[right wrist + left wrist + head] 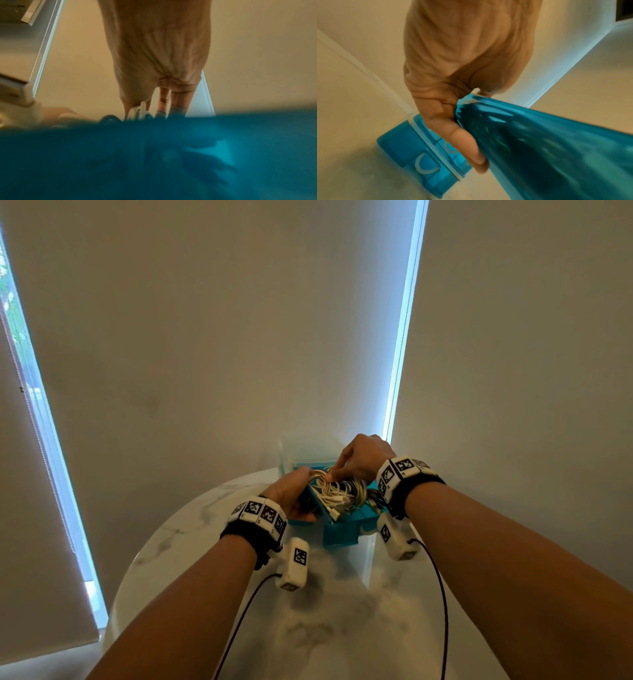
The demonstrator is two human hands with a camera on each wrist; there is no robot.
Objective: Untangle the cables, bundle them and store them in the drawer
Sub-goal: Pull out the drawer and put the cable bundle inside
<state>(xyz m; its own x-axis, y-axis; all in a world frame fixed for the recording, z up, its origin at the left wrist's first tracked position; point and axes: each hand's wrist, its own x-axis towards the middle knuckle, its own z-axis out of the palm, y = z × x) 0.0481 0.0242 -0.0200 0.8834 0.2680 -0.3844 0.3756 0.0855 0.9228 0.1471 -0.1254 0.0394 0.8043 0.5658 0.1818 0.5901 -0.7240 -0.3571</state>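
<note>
A bundle of white and dark cables (337,491) lies in an open blue translucent drawer (340,534) pulled out of a small drawer unit (301,446) on the table. My left hand (291,491) grips the drawer's left wall. In the left wrist view, the left hand (462,60) has its thumb down the outside of the drawer (556,148) and its fingers curled over the rim. My right hand (356,460) reaches down from above and pinches the cables. In the right wrist view, a white cable loop (139,112) sits between the thumb and fingers of that hand (159,54). The drawer wall (154,155) hides the fingertips.
The drawer unit stands at the far edge of a round white marble table (191,542), close to the wall. Lower blue drawers (406,146) in the unit are shut. Window blinds (41,474) hang to the left. Wrist-camera cords (442,594) trail toward me over the table.
</note>
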